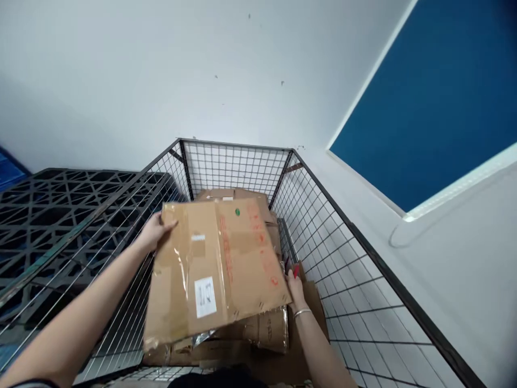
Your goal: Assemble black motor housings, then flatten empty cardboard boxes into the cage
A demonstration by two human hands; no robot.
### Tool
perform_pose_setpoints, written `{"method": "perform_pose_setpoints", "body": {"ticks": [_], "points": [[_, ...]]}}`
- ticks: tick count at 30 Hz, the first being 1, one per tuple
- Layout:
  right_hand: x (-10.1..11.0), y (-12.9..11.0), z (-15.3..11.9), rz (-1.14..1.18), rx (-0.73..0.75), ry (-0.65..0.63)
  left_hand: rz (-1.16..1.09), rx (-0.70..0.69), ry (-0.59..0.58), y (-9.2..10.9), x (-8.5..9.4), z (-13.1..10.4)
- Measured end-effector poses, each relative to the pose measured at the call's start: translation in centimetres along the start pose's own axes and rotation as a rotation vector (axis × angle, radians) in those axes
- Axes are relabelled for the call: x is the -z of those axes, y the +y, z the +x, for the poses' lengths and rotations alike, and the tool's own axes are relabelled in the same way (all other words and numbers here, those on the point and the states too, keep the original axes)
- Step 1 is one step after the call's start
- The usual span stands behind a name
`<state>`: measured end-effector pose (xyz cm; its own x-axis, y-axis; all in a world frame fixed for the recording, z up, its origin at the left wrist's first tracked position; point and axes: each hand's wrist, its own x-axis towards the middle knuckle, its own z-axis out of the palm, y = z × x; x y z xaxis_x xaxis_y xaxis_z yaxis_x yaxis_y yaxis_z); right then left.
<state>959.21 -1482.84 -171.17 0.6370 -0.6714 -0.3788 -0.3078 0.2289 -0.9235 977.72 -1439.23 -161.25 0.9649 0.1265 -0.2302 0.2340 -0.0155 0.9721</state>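
A flattened cardboard box point(202, 258) with clear tape, red print and a white label is held tilted above other cardboard in the wire mesh cage point(238, 144). My left hand point(154, 231) grips its upper left edge, thumb on the front face. At the lower right edge of the box is my right hand point(296, 288), closed with a small red object point(297, 270) sticking up from it. What that object is cannot be made out. The right fingers are partly hidden, and whether they also pinch the cardboard is unclear.
More flattened cardboard point(272, 331) lies in the cage beneath and behind the held box. Black plastic pallets point(60, 215) stand outside on the left. A white wall point(242, 70) rises behind the cage, with a blue panel point(436, 102) on the right.
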Motion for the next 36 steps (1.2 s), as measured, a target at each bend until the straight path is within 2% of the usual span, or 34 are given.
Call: {"method": "perform_pose_setpoints", "body": {"ticks": [2,3,5,7,8,10,11,12,13,15,18,20,23,27,32,36], "points": [[0.7,-2.0,0.1,0.044,0.035,0.017,0.063,0.015,0.032,-4.5,-0.8,-1.5],[1.0,-3.2,-0.2,0.063,0.069,-0.02,0.089,0.018,0.031,-6.4,-0.7,-2.0],[0.8,-5.1,-1.6,0.067,0.119,-0.182,0.206,0.024,0.024,-8.9,0.9,-2.1],[-0.5,-5.3,-3.4,0.0,0.104,-0.382,0.486,0.011,0.067,-9.6,3.2,-1.2],[-1.5,-4.6,-4.3,-0.07,0.094,-0.445,0.68,-0.002,0.15,-9.4,4.1,-0.5],[-3.7,-1.8,-5.8,-0.254,0.13,-0.473,1.04,-0.124,0.289,-8.0,4.3,0.8],[-4.5,0.0,-6.4,-0.344,0.18,-0.453,1.154,-0.243,0.308,-7.1,3.5,1.2],[-5.2,1.8,-6.8,-0.421,0.23,-0.43,1.217,-0.391,0.272,-6.3,1.9,1.3],[-5.6,3.6,-7.3,-0.479,0.274,-0.413,1.228,-0.569,0.149,-5.6,-0.2,1.2],[-5.6,6.4,-8.0,-0.542,0.316,-0.414,1.211,-0.79,-0.009,-5.0,-5.6,0.2],[-4.5,7.6,-8.7,-0.603,0.349,-0.353,1.275,-0.922,-0.177,-6.7,-12.8,-1.8],[-3.9,6.3,-8.8,-0.616,0.389,-0.305,1.303,-0.939,-0.216,-8.7,-15.6,-3.2],[-4.3,2.4,-8.4,-0.592,0.453,-0.334,1.319,-0.931,-0.237,-11.3,-16.9,-4.8],[-6.7,-2.1,-6.9,-0.749,0.493,-0.397,1.323,-0.913,-0.228,-12.2,-17.3,-5.9],[-9.4,-3.4,-5.1,-0.936,0.505,-0.371,1.296,-0.914,-0.232,-11.9,-17.5,-6.0],[-10.4,-3.7,-4.8,-1.0,0.521,-0.36,1.285,-0.915,-0.217,-12.1,-17.1,-6.0]]}}
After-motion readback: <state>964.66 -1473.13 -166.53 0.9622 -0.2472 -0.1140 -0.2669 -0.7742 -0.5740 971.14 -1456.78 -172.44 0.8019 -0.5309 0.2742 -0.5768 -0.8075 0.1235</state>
